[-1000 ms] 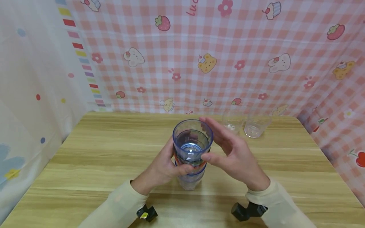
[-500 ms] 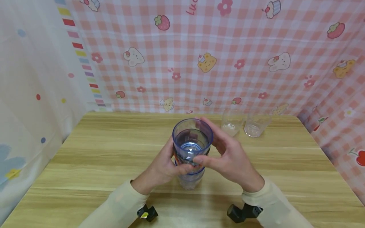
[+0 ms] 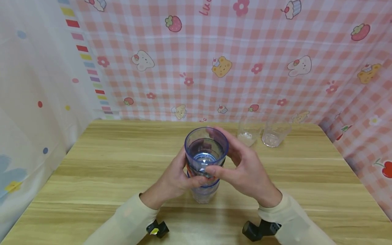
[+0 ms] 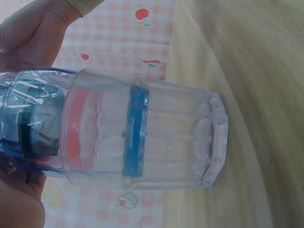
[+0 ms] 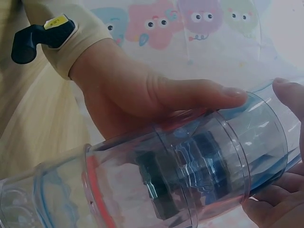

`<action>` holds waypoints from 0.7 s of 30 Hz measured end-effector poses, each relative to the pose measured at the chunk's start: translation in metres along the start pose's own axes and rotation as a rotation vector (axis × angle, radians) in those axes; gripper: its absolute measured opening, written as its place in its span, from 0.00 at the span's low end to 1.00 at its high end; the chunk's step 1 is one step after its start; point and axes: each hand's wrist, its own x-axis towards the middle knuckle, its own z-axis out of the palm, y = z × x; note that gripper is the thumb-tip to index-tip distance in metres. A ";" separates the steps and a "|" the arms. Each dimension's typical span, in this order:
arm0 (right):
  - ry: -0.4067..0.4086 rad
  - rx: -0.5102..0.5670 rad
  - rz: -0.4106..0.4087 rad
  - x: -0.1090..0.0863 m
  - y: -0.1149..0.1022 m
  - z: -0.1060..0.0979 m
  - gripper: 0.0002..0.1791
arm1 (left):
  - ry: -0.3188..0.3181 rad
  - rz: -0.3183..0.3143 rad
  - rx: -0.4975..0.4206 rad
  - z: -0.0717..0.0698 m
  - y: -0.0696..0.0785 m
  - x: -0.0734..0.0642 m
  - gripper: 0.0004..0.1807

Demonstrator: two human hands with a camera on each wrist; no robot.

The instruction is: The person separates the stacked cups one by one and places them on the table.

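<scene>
A tall stack of nested clear plastic cups (image 3: 203,195) stands upright in front of me, a blue-tinted cup (image 3: 206,157) on top. My left hand (image 3: 173,178) grips the upper part from the left, thumb across the near side. From the right, my right hand (image 3: 249,170) holds the top cup, thumb in front and fingers behind. In the left wrist view, the lowest clear cup (image 4: 175,133) has its base close to the wood, with red and blue bands showing through. The right wrist view shows darker blue and green cup bases (image 5: 156,185) inside the stack.
Two more clear cups, a left one (image 3: 248,134) and a right one (image 3: 272,136), stand at the back right of the wooden table (image 3: 122,149). A pink checked cloth (image 3: 199,47) hangs behind, and a pale dotted cloth (image 3: 39,136) at left.
My right hand has moved slightly left, bringing its thumb farther across the front of the top cup. The left hand and the stack have stayed nearly still.
</scene>
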 end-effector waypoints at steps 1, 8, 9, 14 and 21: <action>0.000 -0.003 0.000 0.000 0.000 0.000 0.48 | -0.001 0.005 0.006 0.000 0.001 0.000 0.52; 0.012 -0.017 -0.012 0.000 0.000 0.001 0.47 | -0.022 0.040 0.041 -0.003 0.002 0.002 0.52; 0.015 -0.020 -0.013 0.000 0.000 0.001 0.47 | -0.025 0.042 0.042 -0.004 0.002 0.002 0.51; 0.026 -0.029 -0.013 0.001 0.001 0.001 0.47 | -0.027 0.044 0.045 -0.005 0.003 0.002 0.50; 0.040 -0.048 -0.015 0.002 0.000 0.001 0.45 | -0.023 0.031 0.040 -0.005 0.001 0.002 0.53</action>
